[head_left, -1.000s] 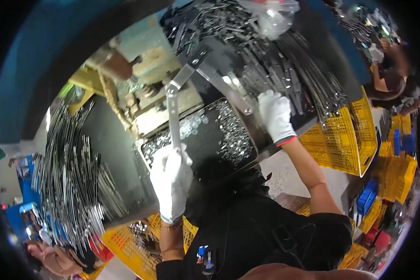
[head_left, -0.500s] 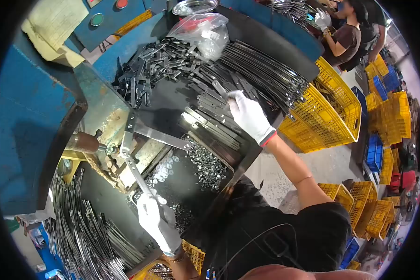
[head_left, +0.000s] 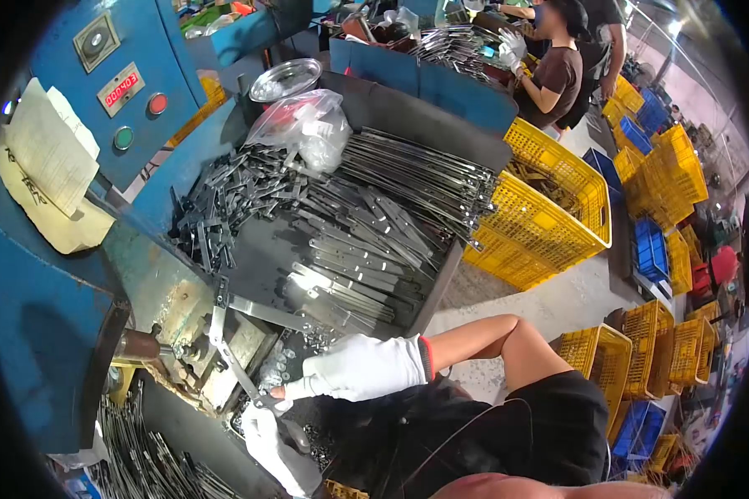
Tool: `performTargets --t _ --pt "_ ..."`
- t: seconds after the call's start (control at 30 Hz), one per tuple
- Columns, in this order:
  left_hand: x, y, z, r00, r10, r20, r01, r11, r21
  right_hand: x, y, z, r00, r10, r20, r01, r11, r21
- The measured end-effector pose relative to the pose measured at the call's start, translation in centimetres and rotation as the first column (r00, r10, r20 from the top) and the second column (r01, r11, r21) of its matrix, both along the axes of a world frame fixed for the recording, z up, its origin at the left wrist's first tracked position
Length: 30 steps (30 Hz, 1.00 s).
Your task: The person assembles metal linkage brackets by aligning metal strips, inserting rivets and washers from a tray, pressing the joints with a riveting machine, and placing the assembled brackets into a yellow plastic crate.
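Step in hand, as judged: two-handed work at the near end of a zigzag linkage of flat grey metal strips (head_left: 240, 374), lower left of centre. The next move likely calls for keeping that end steady and its loose joints from folding.

Grip: the left hand, in a white knit glove (head_left: 270, 453), has its fingers closed on the linkage's near end. The right hand, in a white glove with a red-edged cuff (head_left: 354, 370), meets it there, a bare fingertip showing beside a small dark flat piece (head_left: 266, 402). Whether this piece is separate, or the right fingers are clamped on it, cannot be told.

Materials: the linkage's far part reaches up beside a worn, grey-green metal machine bed (head_left: 179, 291); contact unclear. Translucent round discs (head_left: 276, 366) lie just beside the linkage. Centre: smooth, straight-edged bright metal strips (head_left: 349, 270), roughly parallel, some glaring. Upper left of centre: a jumbled heap of short, dark metal strips (head_left: 225, 200). Above centre: slender, dark, glossy metal lengths (head_left: 416, 170). Right of these: a yellow lattice-walled plastic crate (head_left: 541, 224).
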<state>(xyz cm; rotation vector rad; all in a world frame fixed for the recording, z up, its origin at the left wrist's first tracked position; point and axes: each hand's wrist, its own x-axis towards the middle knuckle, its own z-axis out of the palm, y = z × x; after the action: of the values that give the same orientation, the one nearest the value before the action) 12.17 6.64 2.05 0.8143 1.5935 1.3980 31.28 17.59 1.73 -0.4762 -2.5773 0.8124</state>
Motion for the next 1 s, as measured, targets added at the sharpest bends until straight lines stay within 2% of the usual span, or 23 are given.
performTargets --t 0.07,0.17,0.23,0.43,0.53,0.6,0.67,0.73,0.83,0.93,1.0 --pt "-0.1 0.1 -0.6 0.999 0.038 0.003 -0.038 0.997 -0.062 0.0 -0.4 0.0 0.996 -0.008 0.086 0.007 1.0 0.005" --pt "-0.4 0.3 -0.8 1.0 0.028 0.0 -0.028 0.995 -0.091 -0.3 -0.4 -0.7 0.999 -0.003 0.036 0.011 0.98 -0.197" --pt "-0.6 0.5 -0.9 1.0 0.01 0.006 -0.01 0.997 -0.077 -0.2 -0.4 0.5 0.999 -0.03 0.017 0.029 0.997 0.068" --pt "0.0 0.5 0.5 0.997 -0.004 -0.071 -0.003 0.995 -0.095 -0.6 -0.6 -0.1 0.999 -0.021 0.028 0.021 1.0 -0.011" --pt "0.7 0.8 1.9 0.998 0.015 -0.056 -0.024 0.987 -0.161 -0.7 -0.5 0.1 0.997 -0.022 0.072 0.014 0.993 0.113" --pt "0.8 0.8 2.0 0.996 0.009 -0.087 -0.022 0.989 -0.144 -0.6 -0.7 1.4 0.974 -0.048 0.222 0.037 0.998 0.054" --pt "0.7 0.7 1.8 0.995 0.008 -0.103 -0.022 0.991 -0.135 -0.7 -0.9 1.3 0.967 -0.062 0.246 0.046 0.996 0.071" --pt "0.4 0.6 1.7 0.994 0.01 -0.11 -0.025 0.991 -0.132 -1.0 -1.2 -0.2 0.988 -0.068 0.138 0.045 0.986 0.163" --pt "-0.4 0.1 -0.1 0.992 0.006 -0.129 -0.012 0.999 -0.042 -1.4 -1.2 -0.8 0.995 -0.093 0.028 0.089 0.988 0.127" --pt "0.3 0.3 0.9 0.996 0.019 -0.089 -0.023 0.999 -0.048 -1.6 -1.4 -1.3 0.992 -0.128 -0.019 0.129 0.965 0.23" --pt "0.5 0.3 1.5 0.992 -0.001 -0.127 -0.007 0.998 -0.056 -1.4 -1.5 -1.3 0.992 -0.115 -0.047 0.121 0.974 0.193"
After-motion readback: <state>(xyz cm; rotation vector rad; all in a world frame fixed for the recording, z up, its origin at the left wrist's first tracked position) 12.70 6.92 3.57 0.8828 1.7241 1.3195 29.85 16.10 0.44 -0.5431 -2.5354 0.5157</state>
